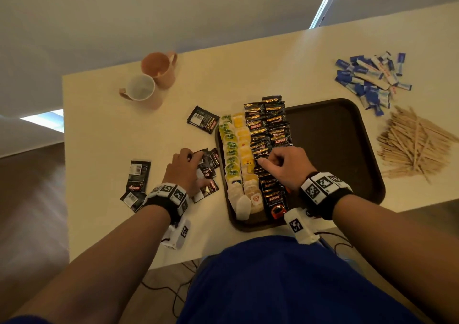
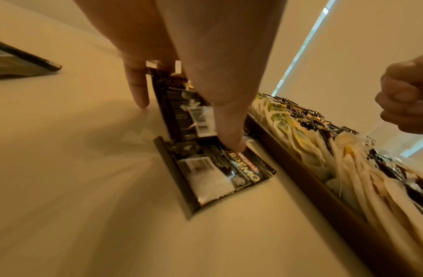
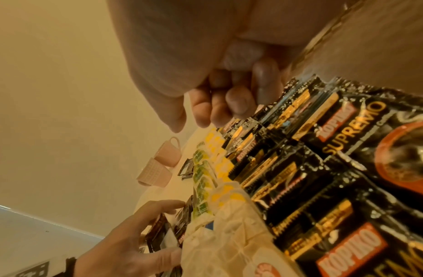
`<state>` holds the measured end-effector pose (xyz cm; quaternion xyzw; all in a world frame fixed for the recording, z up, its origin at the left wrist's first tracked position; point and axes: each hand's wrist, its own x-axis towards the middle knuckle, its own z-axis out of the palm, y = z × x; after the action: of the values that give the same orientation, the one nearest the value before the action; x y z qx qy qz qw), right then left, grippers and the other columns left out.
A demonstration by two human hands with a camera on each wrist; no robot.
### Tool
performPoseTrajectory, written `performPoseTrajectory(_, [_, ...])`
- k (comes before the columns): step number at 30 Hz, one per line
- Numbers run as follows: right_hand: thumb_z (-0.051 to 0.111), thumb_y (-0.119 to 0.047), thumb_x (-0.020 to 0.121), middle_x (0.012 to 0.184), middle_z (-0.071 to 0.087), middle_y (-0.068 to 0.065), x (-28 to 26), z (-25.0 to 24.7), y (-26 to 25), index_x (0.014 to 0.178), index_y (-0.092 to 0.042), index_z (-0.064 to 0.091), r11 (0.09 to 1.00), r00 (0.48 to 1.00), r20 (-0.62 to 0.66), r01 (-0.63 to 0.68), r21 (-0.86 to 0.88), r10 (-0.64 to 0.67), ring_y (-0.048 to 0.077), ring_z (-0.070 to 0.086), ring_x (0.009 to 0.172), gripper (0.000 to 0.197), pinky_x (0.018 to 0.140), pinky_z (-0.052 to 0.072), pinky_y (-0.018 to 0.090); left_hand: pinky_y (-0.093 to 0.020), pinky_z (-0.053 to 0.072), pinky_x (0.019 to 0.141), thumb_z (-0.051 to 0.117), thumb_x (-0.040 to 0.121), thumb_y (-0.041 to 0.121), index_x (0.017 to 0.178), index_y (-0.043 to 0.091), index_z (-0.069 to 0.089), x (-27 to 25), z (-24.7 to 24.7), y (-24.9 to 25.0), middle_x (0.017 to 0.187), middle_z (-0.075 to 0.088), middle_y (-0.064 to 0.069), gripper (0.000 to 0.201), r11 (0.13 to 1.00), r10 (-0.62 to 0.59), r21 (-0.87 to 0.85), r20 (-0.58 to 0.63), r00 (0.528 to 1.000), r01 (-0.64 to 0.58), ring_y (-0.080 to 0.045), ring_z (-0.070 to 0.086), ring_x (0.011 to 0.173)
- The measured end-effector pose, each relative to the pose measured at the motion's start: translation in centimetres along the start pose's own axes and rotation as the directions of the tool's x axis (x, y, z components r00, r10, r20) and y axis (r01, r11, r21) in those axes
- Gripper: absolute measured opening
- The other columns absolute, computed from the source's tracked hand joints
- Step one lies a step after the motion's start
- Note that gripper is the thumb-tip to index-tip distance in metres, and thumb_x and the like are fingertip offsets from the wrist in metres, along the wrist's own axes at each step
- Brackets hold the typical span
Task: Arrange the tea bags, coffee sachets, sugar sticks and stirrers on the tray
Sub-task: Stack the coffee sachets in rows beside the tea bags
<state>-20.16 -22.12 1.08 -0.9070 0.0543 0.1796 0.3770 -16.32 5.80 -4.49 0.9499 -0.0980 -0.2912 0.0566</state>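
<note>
Beside the tray (image 1: 347,135), on its left, my left hand (image 1: 182,172) pinches one loose coffee sachet (image 2: 181,105) from the table cluster; dragging could scatter the neighbours or nudge the tea bags (image 1: 233,154). My right hand (image 1: 285,167) hovers curled over the coffee rows (image 1: 268,130), apparently empty; lowering it could disturb them. Sugar sticks (image 1: 370,77) and stirrers (image 1: 414,144) remain on the table.

1. Your tray (image 1: 347,149), dark brown, holds rows of tea bags (image 1: 234,159) and black coffee sachets (image 1: 269,130) along its left side.
2. Loose sachets (image 1: 137,174) lie left of it.
3. Blue sugar sticks (image 1: 370,77) and wooden stirrers (image 1: 412,144) sit piled to its right.
</note>
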Motion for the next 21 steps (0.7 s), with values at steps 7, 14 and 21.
performPoseTrajectory(7, [0.067, -0.038, 0.091, 0.059, 0.054, -0.004, 0.5, 0.1, -0.3, 0.070, -0.009, 0.062, 1.000, 1.000, 0.001, 0.017, -0.004, -0.017, 0.005, 0.044, 0.054, 0.036, 0.053, 0.035, 0.013, -0.052, 0.035, 0.109, 0.085, 0.053, 0.067, 0.155, 0.036, -0.013, 0.6, 0.3, 0.0, 0.164, -0.016, 0.001, 0.145, 0.974, 0.053, 0.211, 0.165, 0.985, -0.087, -0.034, 0.016, 0.145])
performPoseTrajectory(14, [0.066, -0.039, 0.091, 0.063, 0.060, 0.000, 0.8, 0.6, -0.5, 0.071, -0.012, 0.064, 0.999, 0.998, 0.040, 0.037, 0.015, -0.037, 0.009, 0.049, 0.058, 0.034, 0.058, 0.044, 0.020, -0.044, 0.049, 0.097, 0.080, 0.073, 0.045, 0.152, 0.033, 0.021, -0.1, 0.7, 0.6, 0.150, 0.024, -0.001, 0.099, 0.986, 0.078, 0.139, 0.120, 0.990, -0.094, -0.030, 0.035, 0.128])
performPoseTrajectory(21, [0.067, -0.038, 0.091, 0.065, 0.061, 0.006, 1.5, 0.8, -1.7, 0.073, -0.009, 0.065, 0.995, 0.994, 0.063, 0.086, 0.044, -0.088, 0.010, 0.048, 0.057, 0.035, 0.057, 0.043, 0.022, -0.042, 0.050, 0.095, 0.063, 0.086, 0.051, 0.153, 0.023, 0.016, -0.7, 1.3, 1.0, 0.150, 0.023, -0.009, 0.086, 0.965, 0.082, 0.240, 0.092, 0.992, -0.102, -0.034, 0.038, 0.125])
